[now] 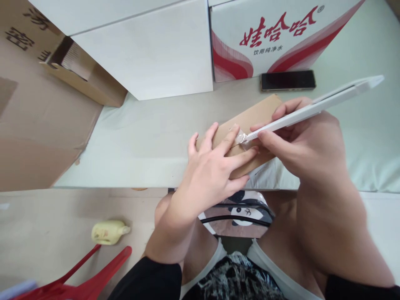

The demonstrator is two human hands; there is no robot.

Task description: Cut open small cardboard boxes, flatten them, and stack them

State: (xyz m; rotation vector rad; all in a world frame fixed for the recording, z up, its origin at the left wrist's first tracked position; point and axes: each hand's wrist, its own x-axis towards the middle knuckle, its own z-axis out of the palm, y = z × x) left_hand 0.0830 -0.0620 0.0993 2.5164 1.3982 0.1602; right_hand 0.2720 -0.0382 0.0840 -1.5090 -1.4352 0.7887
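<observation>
A small brown cardboard box (256, 114) lies on the pale green surface (150, 137) near its front edge. My left hand (215, 162) rests flat on top of the box, fingers spread, pressing it down. My right hand (300, 141) is closed round a long white utility knife (315, 109). The knife's tip touches a strip of clear tape (242, 137) on the box's seam, just beside my left index finger.
A white box (150, 54) and a red-and-white printed carton (275, 33) stand at the back, with a black phone (287, 80) lying in front of the carton. Brown cardboard (37, 125) sits at the left. A yellow bottle (108, 232) and a red plastic piece (93, 279) lie on the floor.
</observation>
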